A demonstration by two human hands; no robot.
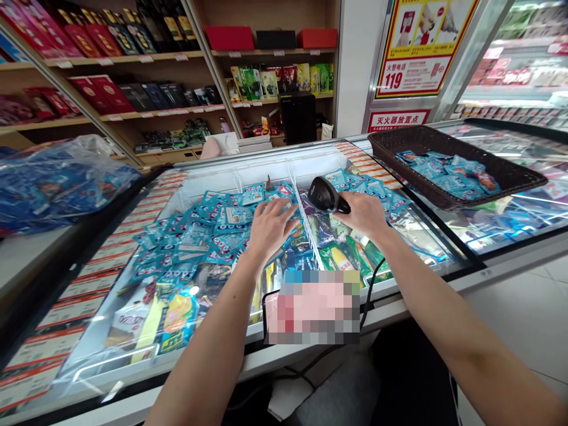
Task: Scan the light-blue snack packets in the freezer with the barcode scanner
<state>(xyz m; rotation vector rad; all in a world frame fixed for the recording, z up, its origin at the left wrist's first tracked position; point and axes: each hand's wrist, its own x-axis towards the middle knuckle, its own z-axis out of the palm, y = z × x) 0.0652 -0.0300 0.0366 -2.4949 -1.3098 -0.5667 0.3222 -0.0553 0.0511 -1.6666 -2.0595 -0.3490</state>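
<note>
My right hand (366, 214) is wrapped round the handle of a black handheld barcode scanner (323, 194), its head pointing left. A black cable (375, 275) hangs below that hand. My left hand (270, 228) hovers at or just above a spread of small blue packets (193, 234), fingers apart and holding nothing; whether the fingertips touch a packet I cannot tell. The packets lie loosely on the glass top of a chest freezer (284, 163), several with white labels facing up. More blue packets (339, 177) lie behind the scanner.
A dark brown woven basket (444, 189) with blue packets stands at the right. At the left lies a clear plastic bag (66, 177) of blue packets. A phone-like device (271, 313), mostly blurred out, rests at the front edge. Shelves (146, 59) stand behind.
</note>
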